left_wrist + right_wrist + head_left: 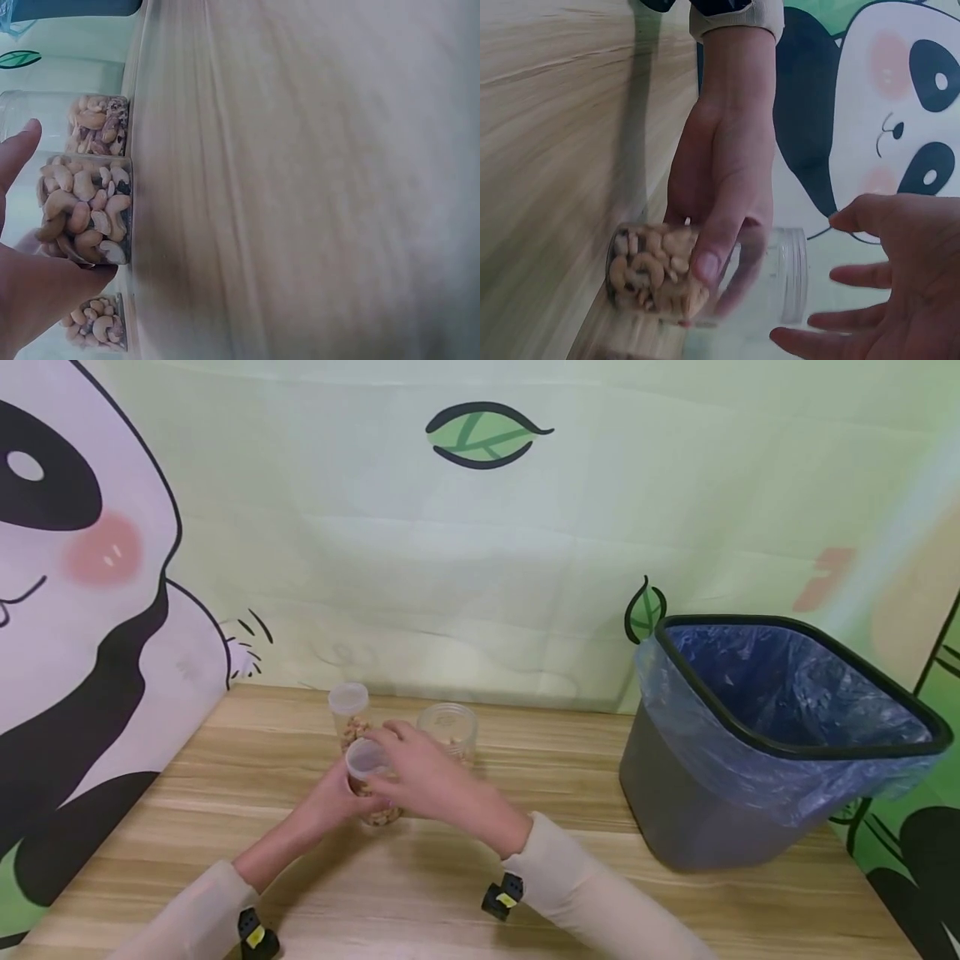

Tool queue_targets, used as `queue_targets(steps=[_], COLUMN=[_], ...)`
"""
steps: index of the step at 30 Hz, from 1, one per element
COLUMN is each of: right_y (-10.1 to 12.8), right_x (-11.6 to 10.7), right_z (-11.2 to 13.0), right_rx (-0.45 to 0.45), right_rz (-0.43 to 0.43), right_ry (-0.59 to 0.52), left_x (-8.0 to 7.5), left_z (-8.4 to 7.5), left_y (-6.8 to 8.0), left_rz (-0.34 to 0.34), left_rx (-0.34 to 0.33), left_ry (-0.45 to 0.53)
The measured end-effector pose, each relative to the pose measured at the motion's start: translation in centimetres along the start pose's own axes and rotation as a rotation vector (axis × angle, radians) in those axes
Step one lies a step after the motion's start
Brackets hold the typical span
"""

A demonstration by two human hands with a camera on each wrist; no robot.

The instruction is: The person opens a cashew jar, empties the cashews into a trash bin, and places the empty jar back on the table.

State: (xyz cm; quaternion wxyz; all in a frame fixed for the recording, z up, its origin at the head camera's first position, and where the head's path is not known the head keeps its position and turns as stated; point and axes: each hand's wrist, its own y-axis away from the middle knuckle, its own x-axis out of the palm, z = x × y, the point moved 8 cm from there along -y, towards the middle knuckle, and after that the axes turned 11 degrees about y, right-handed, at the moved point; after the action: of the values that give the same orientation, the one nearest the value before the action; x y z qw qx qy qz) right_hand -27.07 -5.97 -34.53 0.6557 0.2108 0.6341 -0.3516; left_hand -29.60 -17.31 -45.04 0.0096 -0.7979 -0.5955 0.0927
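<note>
While the left hand (731,165) grips the jar (84,208), right hand (904,289) spread-fingered, I judge it light, stiff, slippery; best held mid-wall.

Cream sleeves (600,893); black wrist cameras (513,885), yellow marks (256,937).

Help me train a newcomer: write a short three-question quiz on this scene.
1. Which grip, left or right, holds the front cashew jar?
2. True or false: in the head view, the lined trash bin stands right of that jar.
3. How many cashew jars appear in the head view?

Key:
1. The left grip.
2. True.
3. Three: front, rear left jar, rear right jar.
</note>
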Motion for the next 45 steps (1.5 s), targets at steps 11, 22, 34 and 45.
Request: queue_targets(steps=[11, 22, 34, 45], right_y=[-1.9, -2.6, -3.5, -3.9], right_x=[0.3, -0.1, 0.9, 1.0], right_z=[0.8, 1.3, 1.4, 1.0], right_rx=[0.124, 0.174, 0.144, 0.081], right_rz=[-0.022, -0.063, 0.028, 0.065], right_ry=[0.136, 0.243, 0.349, 0.302], left_x=[0.1, 0.0, 0.2, 0.5], left_z=[-0.3, -0.2, -0.2, 0.0], left_y=[-0.1, -0.2, -0.3, -0.5], left_rz=[0.015, 0.015, 0.058, 0.075], left_rx=[0.043, 0.054, 0.071, -0.016], left_ry=[-0.017, -0.077, -0.060, -0.023])
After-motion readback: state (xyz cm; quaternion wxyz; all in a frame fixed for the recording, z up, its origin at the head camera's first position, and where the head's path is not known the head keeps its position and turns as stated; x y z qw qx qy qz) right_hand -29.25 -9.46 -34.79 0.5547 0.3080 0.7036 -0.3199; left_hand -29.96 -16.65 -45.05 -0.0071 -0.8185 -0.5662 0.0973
